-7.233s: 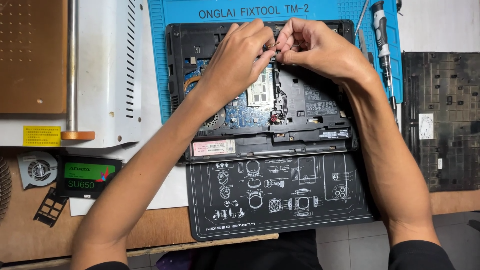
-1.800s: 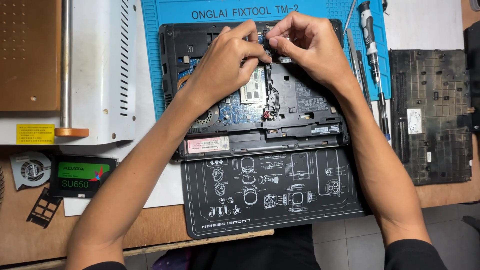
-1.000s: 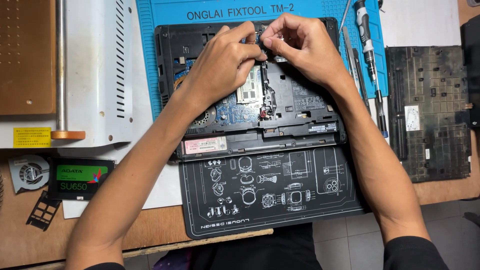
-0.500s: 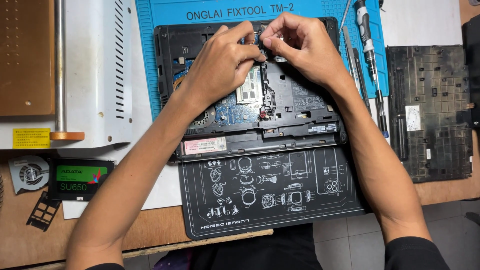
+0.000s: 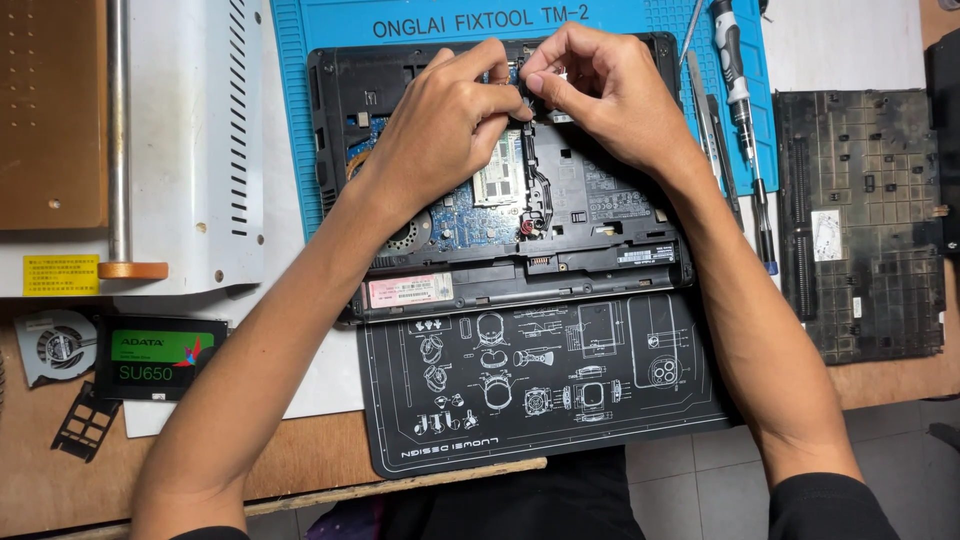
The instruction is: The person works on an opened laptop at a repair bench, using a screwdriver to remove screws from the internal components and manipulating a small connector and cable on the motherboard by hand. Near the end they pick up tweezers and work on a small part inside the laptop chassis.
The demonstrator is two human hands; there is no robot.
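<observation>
Both hands are staying almost exactly where they were half a second ago, with only a slight shift of the fingertips at the top of the opened laptop [image 5: 500, 180]. The left hand [image 5: 440, 130] is resting over the exposed circuit board, its thumb and forefinger pinching together on a small dark part [image 5: 521, 88] near the laptop's upper edge. The right hand [image 5: 600, 95] is meeting it from the other side, its fingertips closing tightly on the same small part, so the two grips are touching each other. What exactly the part is, I cannot tell; it is mostly hidden by the fingers.

The laptop is lying bottom-up with its cover off, on a blue work mat [image 5: 300, 120], and its near edge is overlapping a black mat with white line drawings [image 5: 540, 380]. A screwdriver [image 5: 735, 75] is lying just right of the laptop, and the removed black cover panel [image 5: 865, 220] is sitting further right. At the left, a boxed solid-state drive [image 5: 160, 355] and a small fan [image 5: 55, 345] are lying on the wooden table [image 5: 300, 460], near a white metal case [image 5: 190, 140].
</observation>
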